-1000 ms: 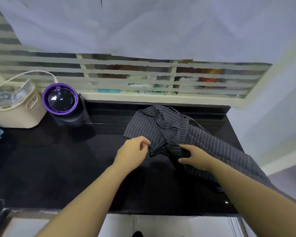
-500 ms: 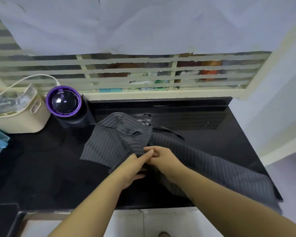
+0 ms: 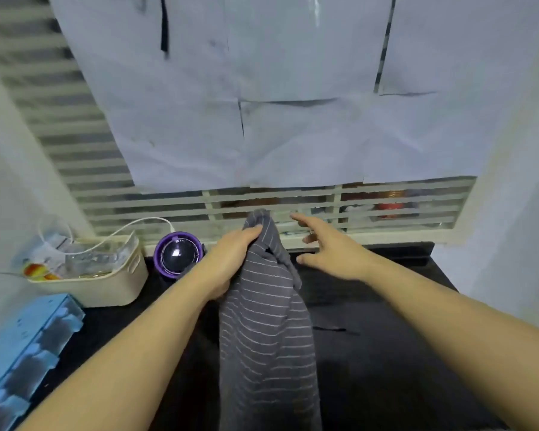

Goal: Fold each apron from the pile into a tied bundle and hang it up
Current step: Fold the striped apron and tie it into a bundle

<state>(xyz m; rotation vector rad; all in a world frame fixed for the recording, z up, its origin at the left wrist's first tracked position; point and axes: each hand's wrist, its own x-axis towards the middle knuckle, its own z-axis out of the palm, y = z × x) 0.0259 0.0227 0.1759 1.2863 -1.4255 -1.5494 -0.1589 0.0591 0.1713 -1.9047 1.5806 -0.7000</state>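
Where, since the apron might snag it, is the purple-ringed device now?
Head view: the purple-ringed device stands at the back of the black counter, left of centre, between the beige basket and the left hand gripping the striped apron.

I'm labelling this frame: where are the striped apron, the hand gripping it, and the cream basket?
striped apron [image 3: 263, 331], head view, middle of the hanging cloth.
left hand [image 3: 231, 259], head view, back of the hand.
cream basket [image 3: 100, 290], head view, its front wall.

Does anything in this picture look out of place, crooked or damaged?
Only the paper sheets over the slatted window look makeshift: they overlap unevenly, with dark gaps between them. Nothing looks spilled or broken. The apron hangs bunched from the left hand.
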